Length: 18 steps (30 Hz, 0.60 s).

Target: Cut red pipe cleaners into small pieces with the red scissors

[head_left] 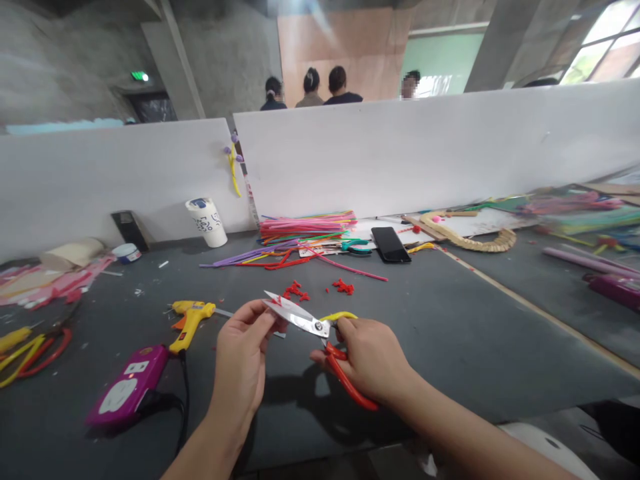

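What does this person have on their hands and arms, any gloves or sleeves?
Nothing shows. The left hand and right hand are bare, with no gloves, rings or watch in view. The forearms are bare too; no sleeve reaches into the picture.

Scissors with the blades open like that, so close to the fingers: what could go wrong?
The scissors in the right hand gape right beside the fingertips of the left hand, which pinch a tiny red scrap; closing them could nick a finger. The scrap may also fly off. The glue gun lying near, seemingly wired to the power strip, may be hot.
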Each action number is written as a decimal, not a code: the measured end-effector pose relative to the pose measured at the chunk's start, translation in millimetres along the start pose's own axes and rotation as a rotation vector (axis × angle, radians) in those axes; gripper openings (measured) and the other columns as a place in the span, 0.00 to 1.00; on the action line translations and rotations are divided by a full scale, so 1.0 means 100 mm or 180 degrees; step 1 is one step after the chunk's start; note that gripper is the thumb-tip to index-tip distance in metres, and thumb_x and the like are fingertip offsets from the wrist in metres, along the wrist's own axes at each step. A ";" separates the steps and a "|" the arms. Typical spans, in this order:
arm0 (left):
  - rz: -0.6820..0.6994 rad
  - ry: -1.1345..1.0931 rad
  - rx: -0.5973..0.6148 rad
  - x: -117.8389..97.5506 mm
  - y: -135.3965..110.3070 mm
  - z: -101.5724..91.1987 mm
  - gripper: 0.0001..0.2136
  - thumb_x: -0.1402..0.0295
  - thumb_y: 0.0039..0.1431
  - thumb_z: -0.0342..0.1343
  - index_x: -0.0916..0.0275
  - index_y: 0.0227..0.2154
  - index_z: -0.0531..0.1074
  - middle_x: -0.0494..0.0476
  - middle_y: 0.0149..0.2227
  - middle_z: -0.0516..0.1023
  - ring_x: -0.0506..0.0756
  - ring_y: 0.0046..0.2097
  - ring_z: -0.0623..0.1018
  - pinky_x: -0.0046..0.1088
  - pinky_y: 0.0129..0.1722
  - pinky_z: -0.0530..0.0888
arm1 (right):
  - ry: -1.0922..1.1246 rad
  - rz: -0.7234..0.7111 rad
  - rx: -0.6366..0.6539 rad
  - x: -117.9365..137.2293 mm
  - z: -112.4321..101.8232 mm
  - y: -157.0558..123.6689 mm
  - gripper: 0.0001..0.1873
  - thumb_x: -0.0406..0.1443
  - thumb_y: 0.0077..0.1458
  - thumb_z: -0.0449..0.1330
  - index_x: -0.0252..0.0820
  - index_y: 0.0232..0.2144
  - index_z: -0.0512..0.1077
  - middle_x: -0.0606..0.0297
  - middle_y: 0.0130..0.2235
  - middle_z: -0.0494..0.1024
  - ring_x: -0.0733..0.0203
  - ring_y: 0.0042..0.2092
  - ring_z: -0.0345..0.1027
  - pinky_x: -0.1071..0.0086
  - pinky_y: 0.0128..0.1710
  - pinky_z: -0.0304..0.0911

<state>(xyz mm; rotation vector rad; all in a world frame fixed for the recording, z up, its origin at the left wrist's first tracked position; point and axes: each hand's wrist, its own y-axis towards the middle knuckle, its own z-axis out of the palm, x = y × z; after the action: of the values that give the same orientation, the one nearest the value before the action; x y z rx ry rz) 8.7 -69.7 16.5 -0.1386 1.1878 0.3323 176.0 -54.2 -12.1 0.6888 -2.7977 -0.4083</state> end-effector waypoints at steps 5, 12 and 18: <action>0.0055 0.0028 -0.0026 0.01 0.00 0.00 0.02 0.73 0.43 0.57 0.65 0.23 0.72 0.49 0.21 0.73 0.47 0.23 0.69 0.21 0.26 0.66 | 0.0008 -0.0008 0.0029 0.01 0.00 -0.01 0.26 0.54 0.50 0.45 0.39 0.23 0.66 0.60 0.24 0.73 0.59 0.26 0.66 0.70 0.23 0.45; 0.0070 0.0021 -0.0001 0.03 0.00 -0.01 0.02 0.73 0.43 0.57 0.66 0.24 0.72 0.50 0.21 0.73 0.47 0.24 0.70 0.22 0.27 0.67 | -0.0017 -0.0038 0.0037 0.02 0.01 0.00 0.26 0.53 0.51 0.44 0.39 0.23 0.67 0.60 0.23 0.73 0.59 0.25 0.66 0.70 0.23 0.43; 0.0057 -0.0001 -0.0046 0.00 0.00 0.00 0.03 0.73 0.42 0.57 0.66 0.23 0.72 0.50 0.21 0.73 0.47 0.24 0.70 0.22 0.26 0.67 | 0.0003 -0.0058 0.0046 0.03 0.01 0.00 0.26 0.53 0.52 0.43 0.38 0.23 0.67 0.60 0.23 0.73 0.60 0.25 0.66 0.70 0.23 0.43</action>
<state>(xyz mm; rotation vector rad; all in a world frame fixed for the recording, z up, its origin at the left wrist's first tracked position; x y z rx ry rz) 9.4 -70.0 16.4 -0.1405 1.1870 0.3565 173.5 -55.4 -12.6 0.7179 -2.7981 -0.3916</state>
